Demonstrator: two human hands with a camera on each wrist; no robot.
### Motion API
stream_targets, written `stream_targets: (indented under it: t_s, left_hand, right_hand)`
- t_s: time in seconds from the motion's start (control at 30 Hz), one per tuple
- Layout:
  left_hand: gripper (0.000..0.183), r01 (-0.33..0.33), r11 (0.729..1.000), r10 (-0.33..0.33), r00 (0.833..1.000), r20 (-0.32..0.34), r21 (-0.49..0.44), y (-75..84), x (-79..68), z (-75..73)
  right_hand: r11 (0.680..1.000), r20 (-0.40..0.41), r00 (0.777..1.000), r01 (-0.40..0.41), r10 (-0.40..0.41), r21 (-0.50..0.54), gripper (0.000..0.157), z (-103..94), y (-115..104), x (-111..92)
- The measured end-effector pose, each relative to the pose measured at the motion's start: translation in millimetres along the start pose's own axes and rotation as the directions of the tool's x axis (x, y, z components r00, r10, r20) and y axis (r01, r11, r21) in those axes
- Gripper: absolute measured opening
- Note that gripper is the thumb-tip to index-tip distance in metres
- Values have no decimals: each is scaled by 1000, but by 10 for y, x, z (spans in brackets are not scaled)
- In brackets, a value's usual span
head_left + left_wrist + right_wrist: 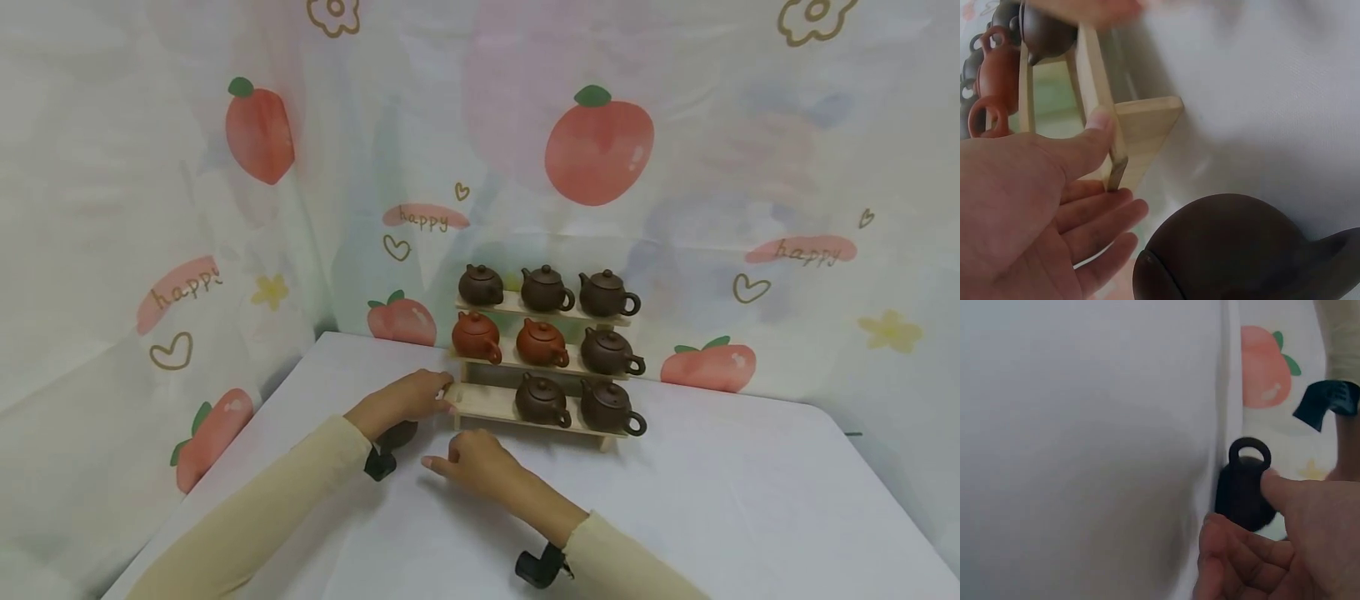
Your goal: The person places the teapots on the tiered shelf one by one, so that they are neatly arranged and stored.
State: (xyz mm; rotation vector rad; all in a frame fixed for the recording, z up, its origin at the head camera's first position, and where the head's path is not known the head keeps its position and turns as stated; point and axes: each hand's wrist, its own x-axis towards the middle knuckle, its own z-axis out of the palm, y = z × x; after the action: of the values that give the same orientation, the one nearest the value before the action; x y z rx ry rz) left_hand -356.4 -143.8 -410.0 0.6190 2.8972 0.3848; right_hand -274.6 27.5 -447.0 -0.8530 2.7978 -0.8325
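At the left end of the lowest shelf, my left hand (405,396) grips the three-tier wooden rack (483,401). The left wrist view has the thumb (1099,119) on the shelf's edge and the fingers under it. My right hand (483,467) is over the table in front of the rack, fingers loosely curled, thumb out, holding nothing. A dark brown teapot (401,433) stands on the table left of the rack, partly hidden by the left wrist. Its ring handle shows in the right wrist view, where the teapot (1244,494) appears beyond the right thumb and fingers.
Three dark teapots (543,289) line the top shelf. Two reddish teapots (542,342) and a dark teapot (606,352) sit on the middle one. Two dark teapots (540,400) occupy the lowest shelf's middle and right. A printed curtain (697,167) hangs behind the white table (750,483).
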Motion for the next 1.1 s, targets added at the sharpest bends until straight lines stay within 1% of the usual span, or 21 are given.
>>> stream_targets:
  t_s: [0.1, 0.2, 0.33, 0.43, 0.53, 0.67, 0.77, 0.87, 0.93, 1.07, 1.1]
  left_hand:
    - [48, -12, 1000, 12, 1000, 2, -3, -21, -6, 0]
    - [46, -19, 1000, 19, 1000, 9, -7, -4, 5, 3]
    - [45, -11, 1000, 11, 1000, 14, -2, 7, 6, 8]
    - [49, 7, 1000, -7, 1000, 19, 2, 6, 1, 5]
    - [55, 23, 1000, -23, 1000, 22, 0, 9, 0, 4]
    - [55, 18, 1000, -18, 1000, 22, 1, 10, 10, 10]
    - [54, 7, 1000, -7, 1000, 21, -4, 7, 17, 14]
    - [55, 3, 1000, -3, 1000, 20, -4, -5, 21, 8]
    - [56, 3, 1000, -3, 1000, 21, -5, -10, 19, -1]
    - [56, 0, 1000, 0, 999, 32, 0, -18, 13, -16]
    - [56, -1, 1000, 1, 999, 32, -2, -20, 12, -19]
  right_hand:
    - [999, 3, 999, 39, -39, 20, 49, 121, -106, 150]
    - [996, 3, 996, 84, -84, 21, 51, 215, -190, 257]
    - [993, 9, 994, 112, -112, -33, 33, 314, -297, 364]
    - [993, 7, 997, 76, -76, -91, 19, 356, -366, 421]
    - [992, -30, 999, 37, -41, -122, 22, 367, -412, 459]
    - [993, -74, 997, 11, -20, -116, 30, 371, -408, 473]
    - [993, -62, 998, -5, -2, -115, 27, 357, -371, 463]
    - [989, -44, 999, -2, -4, -150, 24, 326, -329, 461]
    - [984, -26, 1000, 5, -10, -179, 26, 305, -308, 466]
    - [969, -19, 1000, 11, -16, -247, 46, 293, -298, 478]
    - [967, -21, 999, 17, -24, -253, 47, 294, -300, 479]
